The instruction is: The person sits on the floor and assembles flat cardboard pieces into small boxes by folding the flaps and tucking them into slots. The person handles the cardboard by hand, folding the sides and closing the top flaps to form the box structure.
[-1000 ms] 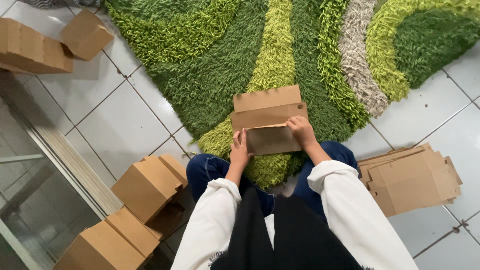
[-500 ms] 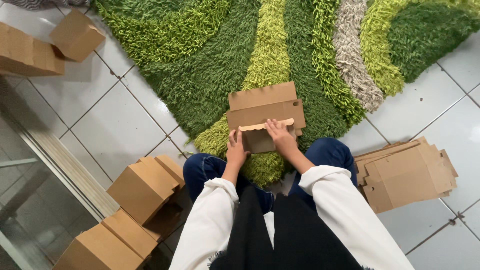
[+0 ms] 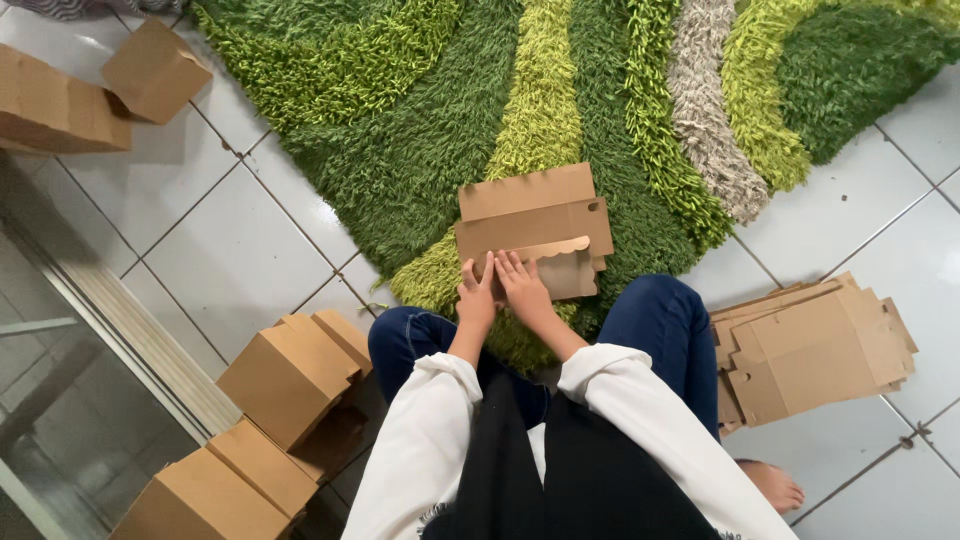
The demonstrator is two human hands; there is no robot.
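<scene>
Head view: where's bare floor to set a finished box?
Bare tile lies between the rug edge and the folded boxes by the left knee, and between rug and flat stack on the right. Crowded: both hands press the cardboard blank ahead.

We saw brown cardboard pkgs only, no labels, signs or screens. A flat unfolded box (image 3: 533,228) w/ a scalloped flap lay on the green rug (image 3: 420,140), ctr. A stack of flat box blanks (image 3: 812,345) sat on the tile floor (image 3: 240,250) at right. Assembled boxes (image 3: 290,370) stood bottom left, approx. three, close together. Two more boxes (image 3: 95,90) lay top left.
</scene>
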